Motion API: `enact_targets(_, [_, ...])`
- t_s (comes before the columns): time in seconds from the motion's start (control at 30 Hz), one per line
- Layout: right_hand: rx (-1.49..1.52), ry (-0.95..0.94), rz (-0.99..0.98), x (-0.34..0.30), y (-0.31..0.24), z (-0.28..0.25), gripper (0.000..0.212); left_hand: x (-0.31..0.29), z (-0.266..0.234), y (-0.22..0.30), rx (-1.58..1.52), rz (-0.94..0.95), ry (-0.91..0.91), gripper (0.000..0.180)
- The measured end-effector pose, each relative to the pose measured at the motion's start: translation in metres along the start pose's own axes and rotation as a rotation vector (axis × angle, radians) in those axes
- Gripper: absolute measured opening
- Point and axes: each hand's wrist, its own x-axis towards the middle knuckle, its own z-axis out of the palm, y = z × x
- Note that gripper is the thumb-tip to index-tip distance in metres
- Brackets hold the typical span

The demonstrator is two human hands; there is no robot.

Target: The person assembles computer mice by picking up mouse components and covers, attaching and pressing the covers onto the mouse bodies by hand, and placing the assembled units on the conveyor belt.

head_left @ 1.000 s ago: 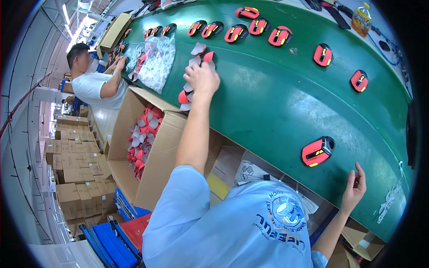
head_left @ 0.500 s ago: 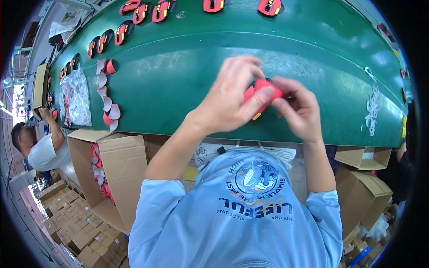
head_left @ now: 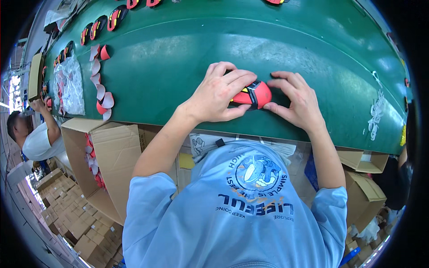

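Note:
On the green work table lies a small rounded shoe-shaped piece (head_left: 262, 94), red with a black band and yellow accents. My left hand (head_left: 219, 93) wraps around its left end, thumb along the near edge and fingers over the far side, partly hiding it. At its smooth red right end is my right hand (head_left: 297, 99), thumb by the near edge and curved fingers spread apart from the thumb. To the left, several curved red pieces with pale inner faces (head_left: 101, 92) run in a line along the table.
Similar red-and-black pieces (head_left: 117, 18) stand along the far left. A clear plastic bag (head_left: 70, 87) lies near the left edge, white strings (head_left: 376, 117) at right. An open carton (head_left: 115, 167) with red pieces stands below the table. Another person (head_left: 38, 134) works at far left.
My hands have moved apart around the piece, and the right fingers have spread. The red part earlier held between them now sits as the rounded right end. The view has shifted.

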Motion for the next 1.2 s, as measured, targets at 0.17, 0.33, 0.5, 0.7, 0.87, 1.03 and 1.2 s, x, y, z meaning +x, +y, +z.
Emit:
enact_targets(0.17, [0.118, 0.071, -0.102, 0.003, -0.008, 0.012, 0.058, -0.005, 0.011, 0.005, 0.014, -0.049, 0.068, 0.072])
enact_targets(0.33, [0.104, 0.127, -0.106, 0.006, -0.008, 0.024, 0.059, -0.008, 0.011, 0.004, 0.002, -0.057, 0.065, 0.074])
enact_targets(0.5, [0.250, 0.167, -0.049, 0.005, -0.005, 0.020, 0.062, -0.010, 0.012, 0.003, -0.008, -0.061, 0.058, 0.075])
enact_targets(0.7, [0.168, 0.114, -0.076, 0.008, -0.007, 0.019, 0.065, -0.011, 0.013, 0.003, -0.018, -0.062, 0.075, 0.075])
enact_targets(0.87, [0.124, 0.085, -0.057, 0.003, -0.005, 0.021, 0.068, -0.011, 0.014, 0.004, -0.013, -0.065, 0.069, 0.076])
enact_targets(1.03, [-0.014, 0.073, -0.068, -0.002, -0.010, 0.009, 0.065, -0.004, 0.009, 0.002, -0.021, 0.020, 0.069, 0.074])
enact_targets(1.2, [0.099, 0.019, -0.027, 0.006, -0.005, 0.027, 0.060, -0.010, 0.005, 0.001, 0.103, -0.050, -0.045, 0.076])
